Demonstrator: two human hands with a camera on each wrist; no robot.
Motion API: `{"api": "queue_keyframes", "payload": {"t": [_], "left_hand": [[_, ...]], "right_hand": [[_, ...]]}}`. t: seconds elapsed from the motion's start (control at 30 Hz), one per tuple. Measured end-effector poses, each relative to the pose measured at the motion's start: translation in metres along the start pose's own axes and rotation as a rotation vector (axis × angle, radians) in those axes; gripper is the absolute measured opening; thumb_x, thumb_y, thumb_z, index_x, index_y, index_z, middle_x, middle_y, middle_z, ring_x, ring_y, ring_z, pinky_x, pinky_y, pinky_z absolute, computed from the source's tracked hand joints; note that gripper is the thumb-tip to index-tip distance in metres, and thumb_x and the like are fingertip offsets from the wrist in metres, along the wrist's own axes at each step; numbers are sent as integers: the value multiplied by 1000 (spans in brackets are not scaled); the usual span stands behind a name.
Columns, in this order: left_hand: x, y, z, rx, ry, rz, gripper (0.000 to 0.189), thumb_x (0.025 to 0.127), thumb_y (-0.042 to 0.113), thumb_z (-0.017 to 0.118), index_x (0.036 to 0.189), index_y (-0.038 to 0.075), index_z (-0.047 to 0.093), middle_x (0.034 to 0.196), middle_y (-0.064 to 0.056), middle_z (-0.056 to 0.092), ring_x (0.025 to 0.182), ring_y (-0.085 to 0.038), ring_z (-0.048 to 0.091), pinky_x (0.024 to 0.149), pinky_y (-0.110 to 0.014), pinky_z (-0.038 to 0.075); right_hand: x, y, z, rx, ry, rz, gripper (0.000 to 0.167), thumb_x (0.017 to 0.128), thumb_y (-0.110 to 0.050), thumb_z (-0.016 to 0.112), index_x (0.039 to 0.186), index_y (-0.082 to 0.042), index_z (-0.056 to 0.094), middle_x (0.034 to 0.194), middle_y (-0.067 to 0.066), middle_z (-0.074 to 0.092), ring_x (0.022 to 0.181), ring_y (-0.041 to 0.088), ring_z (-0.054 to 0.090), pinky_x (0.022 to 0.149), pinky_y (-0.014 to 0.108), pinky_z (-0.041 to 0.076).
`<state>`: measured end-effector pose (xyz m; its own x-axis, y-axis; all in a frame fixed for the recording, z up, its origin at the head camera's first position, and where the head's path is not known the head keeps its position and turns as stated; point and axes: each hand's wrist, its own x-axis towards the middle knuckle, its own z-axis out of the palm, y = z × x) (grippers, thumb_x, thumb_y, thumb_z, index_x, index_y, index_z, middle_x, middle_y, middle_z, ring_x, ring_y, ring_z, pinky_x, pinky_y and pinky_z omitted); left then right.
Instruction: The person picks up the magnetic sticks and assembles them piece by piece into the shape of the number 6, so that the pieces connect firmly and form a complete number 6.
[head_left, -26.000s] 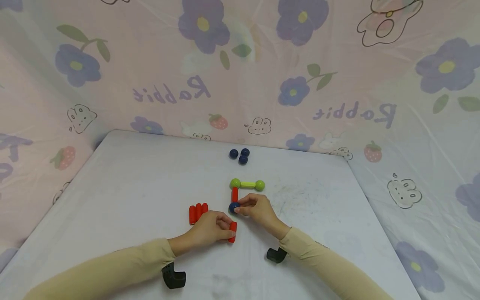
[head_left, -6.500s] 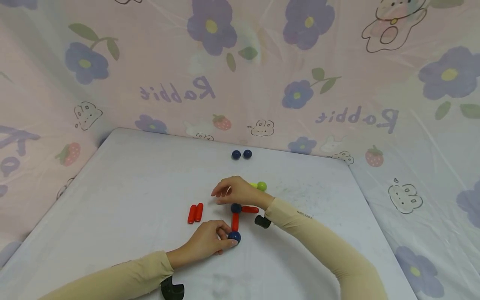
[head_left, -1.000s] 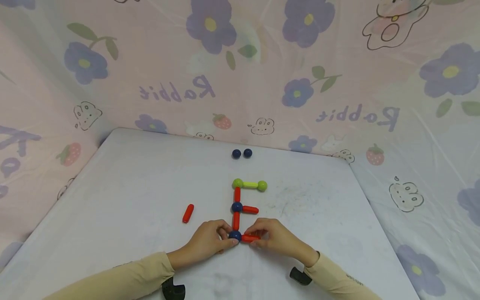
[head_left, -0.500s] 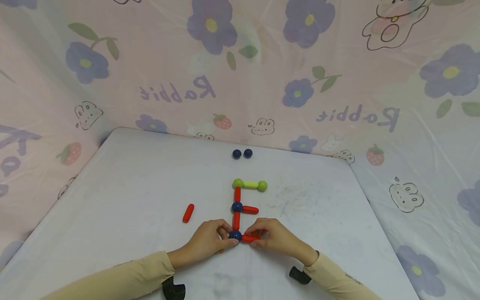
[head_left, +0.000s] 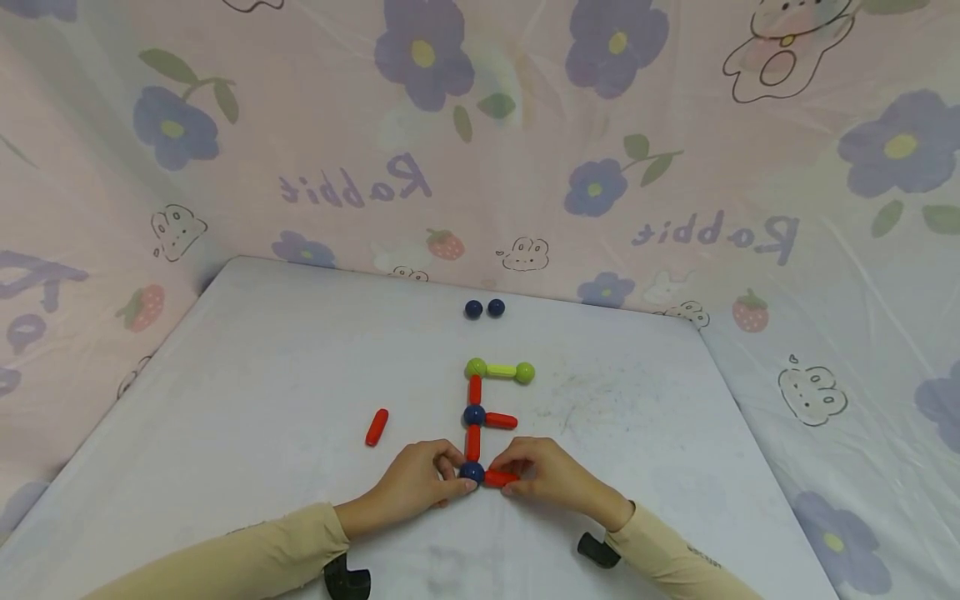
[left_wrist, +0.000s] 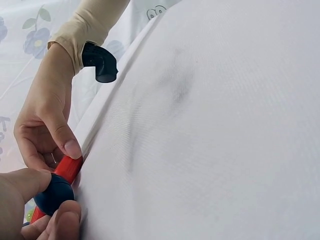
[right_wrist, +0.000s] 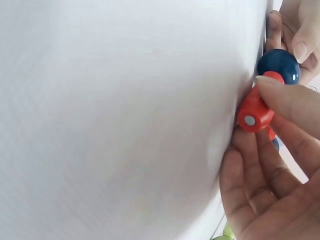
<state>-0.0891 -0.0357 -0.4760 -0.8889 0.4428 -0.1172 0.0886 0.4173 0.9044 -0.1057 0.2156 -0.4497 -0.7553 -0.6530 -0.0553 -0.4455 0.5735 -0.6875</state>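
Observation:
My left hand (head_left: 411, 485) pinches the lowest dark blue ball (head_left: 472, 473) between thumb and fingers. From the right, my right hand (head_left: 561, 483) pinches a red rod (right_wrist: 256, 111) whose inner end meets that ball; a silvery disc shows in its outer end in the right wrist view. Above the ball, a red rod (head_left: 472, 443) leads up to a middle blue ball (head_left: 474, 415), which bears a sideways red rod (head_left: 501, 422). Another red rod (head_left: 476, 390) joins it to a green ball (head_left: 476, 367), linked by a yellow-green rod (head_left: 501, 371) to a second green ball (head_left: 525, 372).
One loose red rod (head_left: 377, 427) lies left of the joined pieces. Two dark blue balls (head_left: 484, 308) sit near the white table's (head_left: 315, 333) back edge. Black angled pieces (head_left: 598, 550) stick out at both wrists. A printed curtain (head_left: 480, 150) surrounds the table's back and sides.
Since 6.5 seconds ago, my right hand has come down to the lowest ball with a red rod, and one fewer red rod lies at left. Over the last second both hands hold still.

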Motion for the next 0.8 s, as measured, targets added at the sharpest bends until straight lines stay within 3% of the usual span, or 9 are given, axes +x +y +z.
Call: {"api": "queue_keyframes", "payload": {"t": [0.27,0.53,0.67,0.8], "left_hand": [[1,-3,-1,-28,-18,-12,32,82,33,81,103,12,68,71,5,62,53,-10,59,50,-23,49],[4,-3,-10,-123,-89,-51,32,85,33,78,104,9,67,74,0,64,57,-14,62,55,-29,56],[10,-2,-17,-78,-84,-41,31,86,35,76,105,11,67,77,2,66,61,-13,62,57,-27,54],[17,2,-25,32,-18,9,30,86,36,76,104,14,68,80,5,65,68,-11,60,60,-22,51]], "right_hand": [[1,-1,-2,-6,-9,2,28,82,-11,80,108,-15,74,95,-3,70,83,4,59,78,20,53],[3,-1,-6,-1,-59,14,30,82,-12,79,111,-18,73,98,-5,71,87,4,61,81,21,54],[6,-1,-14,-9,-70,29,31,83,-13,78,113,-19,73,100,-4,72,89,8,63,82,22,55],[11,-2,-29,-10,-39,41,31,84,-15,78,114,-17,72,101,0,72,90,12,64,84,26,56]]}}
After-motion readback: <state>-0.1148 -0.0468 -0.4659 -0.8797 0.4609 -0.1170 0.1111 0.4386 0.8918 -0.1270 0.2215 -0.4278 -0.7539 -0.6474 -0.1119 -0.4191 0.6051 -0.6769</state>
